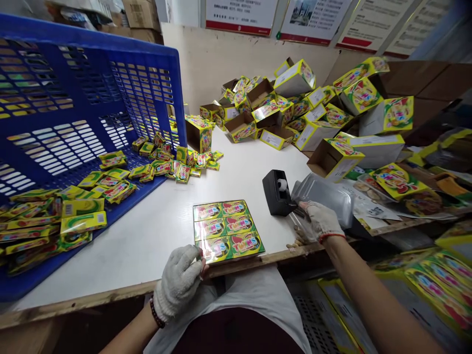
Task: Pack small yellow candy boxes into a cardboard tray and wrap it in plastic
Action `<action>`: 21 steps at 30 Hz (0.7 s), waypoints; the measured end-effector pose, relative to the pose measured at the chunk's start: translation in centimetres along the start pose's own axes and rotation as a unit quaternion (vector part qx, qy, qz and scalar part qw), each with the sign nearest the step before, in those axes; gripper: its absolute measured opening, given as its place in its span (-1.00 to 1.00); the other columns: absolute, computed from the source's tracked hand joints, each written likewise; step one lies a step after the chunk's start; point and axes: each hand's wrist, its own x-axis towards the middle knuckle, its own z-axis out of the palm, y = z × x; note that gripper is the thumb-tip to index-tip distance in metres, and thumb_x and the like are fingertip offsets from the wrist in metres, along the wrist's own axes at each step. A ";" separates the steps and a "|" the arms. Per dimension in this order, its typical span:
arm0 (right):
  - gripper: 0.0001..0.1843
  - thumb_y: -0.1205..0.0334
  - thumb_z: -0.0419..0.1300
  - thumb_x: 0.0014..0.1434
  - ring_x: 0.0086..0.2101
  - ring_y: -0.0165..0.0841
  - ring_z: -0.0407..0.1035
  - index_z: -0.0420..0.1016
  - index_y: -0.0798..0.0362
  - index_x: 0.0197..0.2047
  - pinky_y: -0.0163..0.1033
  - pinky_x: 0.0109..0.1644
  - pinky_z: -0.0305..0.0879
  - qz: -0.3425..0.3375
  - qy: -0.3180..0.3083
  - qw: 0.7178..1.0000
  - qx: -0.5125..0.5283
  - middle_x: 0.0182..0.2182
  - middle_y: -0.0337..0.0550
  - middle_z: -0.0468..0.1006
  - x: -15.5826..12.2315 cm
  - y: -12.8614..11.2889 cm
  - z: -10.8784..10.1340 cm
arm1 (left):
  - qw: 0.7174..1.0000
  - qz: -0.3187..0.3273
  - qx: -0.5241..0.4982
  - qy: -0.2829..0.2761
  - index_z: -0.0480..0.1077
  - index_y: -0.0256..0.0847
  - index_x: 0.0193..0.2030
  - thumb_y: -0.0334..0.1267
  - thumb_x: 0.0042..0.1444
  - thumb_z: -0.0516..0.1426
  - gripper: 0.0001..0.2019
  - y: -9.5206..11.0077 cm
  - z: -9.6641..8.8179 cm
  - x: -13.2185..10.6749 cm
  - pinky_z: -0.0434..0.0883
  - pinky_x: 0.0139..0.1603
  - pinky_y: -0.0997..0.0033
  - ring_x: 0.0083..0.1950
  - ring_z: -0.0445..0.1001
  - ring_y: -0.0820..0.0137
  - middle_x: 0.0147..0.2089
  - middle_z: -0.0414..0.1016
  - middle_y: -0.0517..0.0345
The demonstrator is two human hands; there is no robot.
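A flat pack of small candy boxes [227,230], yellow and green with a shiny top, lies at the table's near edge. My left hand [180,281], in a white glove with bare fingertips, is curled closed at the pack's near left corner. Farther right stands a black tape dispenser [276,192] with a small roll in it. At its cutting end is my right hand [323,220], also gloved, its fingers drawn together. Whatever they pinch is too small to make out. A clear plastic container [328,196] sits just behind that hand.
A tipped blue crate [180,98] at left spills small candy boxes [83,216] onto the white table [147,246]. Open display cartons [273,113] are heaped at the back and right. Peanut-like bits [295,244] lie by the wooden front edge. Larger cartons [438,290] stand below right.
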 end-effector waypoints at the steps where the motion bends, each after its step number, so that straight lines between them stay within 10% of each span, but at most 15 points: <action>1: -0.72 -0.09 0.25 -0.10 -0.52 -0.33 0.30 0.42 -0.05 -0.54 -0.28 -0.50 0.25 0.015 -0.004 1.000 0.011 -0.59 -0.20 0.45 -0.8 0.4 0.1 | 1.000 0.009 -0.002 -0.004 0.35 -0.21 -0.29 -0.46 0.28 0.08 -0.87 0.0 0.0 0.1 0.44 -0.20 0.34 -0.21 0.46 0.32 -0.21 0.53 0.04; 8: -0.64 -0.14 0.21 -0.22 -0.69 -0.43 0.08 0.24 -0.06 -0.57 -0.30 -0.63 0.06 0.115 -0.028 0.991 0.060 -0.73 -0.32 0.21 -3.5 2.6 2.8 | 0.997 0.032 -0.056 -0.051 0.35 -0.19 -0.30 -0.54 0.21 0.01 -0.81 -0.9 0.2 -0.1 0.41 -0.22 0.36 -0.24 0.42 0.35 -0.28 0.51 0.10; 13: -0.53 -0.16 0.40 -0.31 -0.61 -0.44 0.15 0.35 0.00 -0.54 -0.30 -0.56 0.11 0.121 -0.117 0.982 0.085 -0.63 -0.29 0.31 -6.6 -0.2 2.1 | 0.993 0.017 -0.082 -0.083 0.38 -0.17 -0.23 -0.52 0.16 0.01 -0.80 -1.0 0.1 -0.2 0.41 -0.20 0.33 -0.22 0.40 0.34 -0.23 0.50 0.07; 18: -0.41 -0.29 0.48 -0.23 -0.54 -0.49 0.21 0.50 0.09 -0.44 -0.37 -0.52 0.11 0.168 -0.352 0.901 0.189 -0.52 -0.21 0.42 -15.4 -5.1 4.7 | 0.989 0.000 -0.104 -0.106 0.33 -0.18 -0.28 -0.46 0.21 0.02 -0.87 -1.1 0.4 -0.3 0.38 -0.19 0.33 -0.24 0.38 0.34 -0.27 0.45 0.08; 21: -0.30 -0.29 0.53 -0.36 -0.56 -0.53 0.21 0.56 0.10 -0.32 -0.41 -0.56 0.06 0.253 -0.380 0.860 0.228 -0.44 -0.19 0.49 -20.2 -6.3 7.3 | 0.989 0.000 -0.099 -0.106 0.35 -0.21 -0.20 -0.46 0.23 0.02 -0.87 -1.1 0.4 -0.4 0.38 -0.16 0.33 -0.21 0.39 0.34 -0.23 0.45 0.05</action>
